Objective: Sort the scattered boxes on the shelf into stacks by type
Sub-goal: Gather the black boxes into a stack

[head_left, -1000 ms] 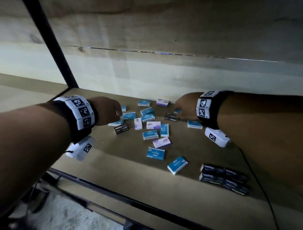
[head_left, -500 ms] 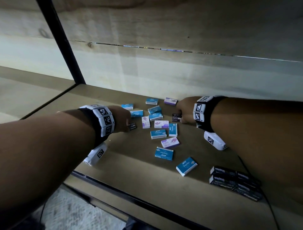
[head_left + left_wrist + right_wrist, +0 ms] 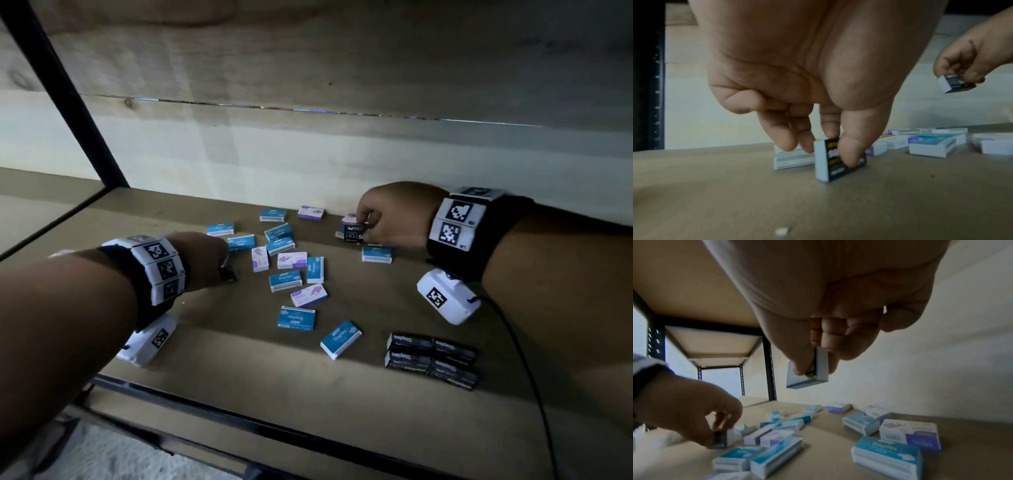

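Note:
Several small blue staple boxes and purple ones lie scattered across the middle of the shelf board. My left hand pinches a black staple box between thumb and fingers; the box stands on edge on the board. My right hand holds another black box lifted above the board near the back; the right wrist view shows that box pinched by thumb and fingers. A stack of black boxes sits at the front right.
The pale back wall rises just behind the boxes. A black upright post stands at the back left. The black metal front rail edges the board. A thin cable trails from my right wrist over the board's right side.
My right hand has lifted its black box off the board and drawn back to the right. My left hand has tipped its black box onto its edge.

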